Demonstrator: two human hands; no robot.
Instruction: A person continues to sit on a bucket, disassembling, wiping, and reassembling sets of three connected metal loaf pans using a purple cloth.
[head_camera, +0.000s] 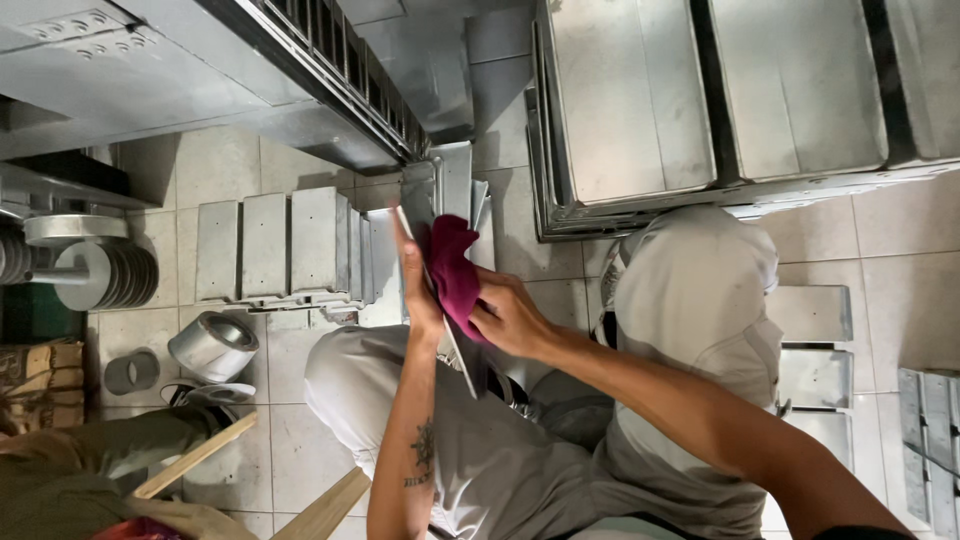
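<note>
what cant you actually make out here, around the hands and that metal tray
Head view only:
- Metal tray: its face is mostly covered by the maroon cloth and both hands.
- Right hand fingertips: buried in the cloth.
- Left hand palm: turned away behind the tray.
- Person at bottom left: cut off by the frame edge.

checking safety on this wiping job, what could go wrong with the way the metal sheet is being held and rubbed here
1. The left hand grips the thin metal sheet bare along its edge, so a slip could cut the palm.
2. The right hand presses the maroon cloth close to that edge; the cloth may slide off and expose the fingers.
3. Metal trays stand on edge on the floor nearby and could topple if knocked.
</note>
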